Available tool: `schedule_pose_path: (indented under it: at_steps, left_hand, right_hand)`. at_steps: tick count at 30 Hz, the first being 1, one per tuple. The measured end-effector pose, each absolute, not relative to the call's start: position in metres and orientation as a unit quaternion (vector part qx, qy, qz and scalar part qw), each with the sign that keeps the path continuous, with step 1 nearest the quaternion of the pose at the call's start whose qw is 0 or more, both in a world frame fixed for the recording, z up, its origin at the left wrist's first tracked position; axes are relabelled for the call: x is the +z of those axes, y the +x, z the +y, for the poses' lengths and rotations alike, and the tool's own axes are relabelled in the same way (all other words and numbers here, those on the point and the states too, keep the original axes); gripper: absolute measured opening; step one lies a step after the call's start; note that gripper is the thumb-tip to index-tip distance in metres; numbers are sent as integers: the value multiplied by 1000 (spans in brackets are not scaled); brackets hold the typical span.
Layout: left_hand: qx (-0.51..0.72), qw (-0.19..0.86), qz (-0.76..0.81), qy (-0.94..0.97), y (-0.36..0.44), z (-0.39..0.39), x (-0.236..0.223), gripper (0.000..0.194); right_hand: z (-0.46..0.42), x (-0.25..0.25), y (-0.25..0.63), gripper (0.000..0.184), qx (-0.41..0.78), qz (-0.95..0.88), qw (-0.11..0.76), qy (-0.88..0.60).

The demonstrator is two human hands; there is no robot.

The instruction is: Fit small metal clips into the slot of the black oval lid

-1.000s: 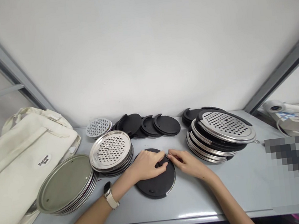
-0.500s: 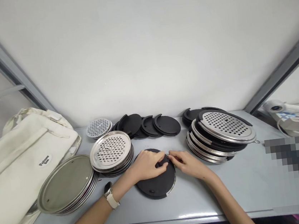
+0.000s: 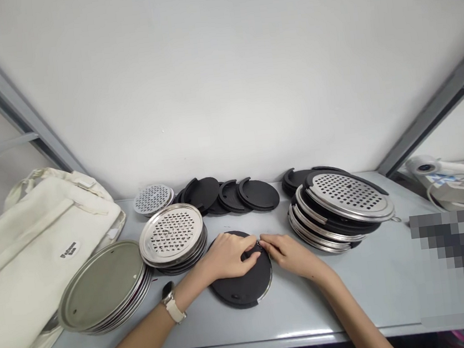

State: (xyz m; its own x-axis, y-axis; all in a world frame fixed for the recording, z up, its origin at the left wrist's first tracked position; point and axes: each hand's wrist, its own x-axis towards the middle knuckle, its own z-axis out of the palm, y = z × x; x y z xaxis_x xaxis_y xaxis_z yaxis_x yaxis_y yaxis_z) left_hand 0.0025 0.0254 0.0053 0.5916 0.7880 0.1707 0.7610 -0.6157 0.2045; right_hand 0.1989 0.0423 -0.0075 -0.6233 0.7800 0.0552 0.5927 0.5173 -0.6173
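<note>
A round black disc (image 3: 249,286) lies flat on the grey table, with a thin shiny metal rim along its right edge and a small hole near its front. Over its upper left part rests my left hand (image 3: 233,255), fingers curled and thumb bent against it. My right hand (image 3: 283,252) pinches at the disc's upper right edge, its fingertips close to those of the left. A tiny metal bit shows between the two hands; the right fingers hide the rest.
Left are a stack of grey-green round plates (image 3: 106,286), perforated metal discs (image 3: 172,234) and a cream bag (image 3: 47,240). More black discs (image 3: 259,195) lie along the wall. A tall stack topped by a perforated disc (image 3: 348,191) stands right. White equipment (image 3: 453,185) sits far right.
Hardly anything differs. My right hand has shifted very slightly left along the disc's edge; my left hand keeps its place on the disc.
</note>
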Motion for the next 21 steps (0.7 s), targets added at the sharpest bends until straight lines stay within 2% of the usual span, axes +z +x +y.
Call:
schedule_pose_path:
  at_steps: [21]
  left_hand:
    - [137, 70, 429, 890, 2, 24, 5, 17]
  right_hand:
    - [38, -10, 194, 32, 280, -846, 171, -420]
